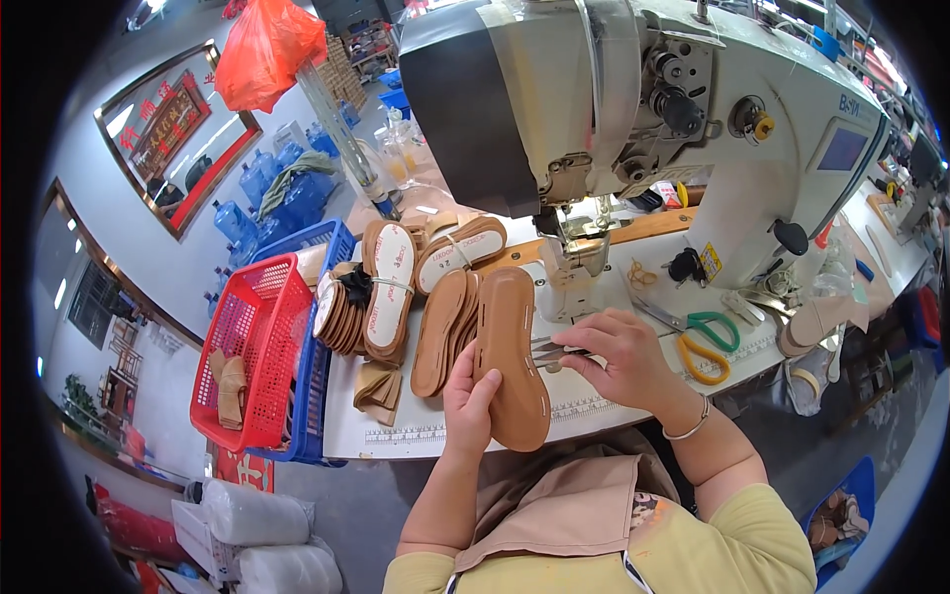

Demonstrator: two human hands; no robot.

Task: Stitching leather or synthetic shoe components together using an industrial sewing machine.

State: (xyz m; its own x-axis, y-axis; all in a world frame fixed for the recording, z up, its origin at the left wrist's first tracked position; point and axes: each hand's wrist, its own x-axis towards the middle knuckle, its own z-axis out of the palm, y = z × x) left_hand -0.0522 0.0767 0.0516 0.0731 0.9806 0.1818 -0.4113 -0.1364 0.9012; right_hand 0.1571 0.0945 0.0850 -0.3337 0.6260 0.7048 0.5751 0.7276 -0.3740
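Holding tan leather sole-shaped insole (512, 356) upright at desk (396, 436) front edge, left hand (470, 401) grip closed around it; right hand (623, 356) pinching small metal thread snips (550, 349) beside it. Risk: blades nicking leather or left fingers.

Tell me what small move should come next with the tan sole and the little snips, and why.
Probably bring the small snips the last bit left to the tan sole's edge and clip there. The right hand holds their tips almost against that edge, and the left hand holds the sole upright off the white table, in front of the sewing machine.
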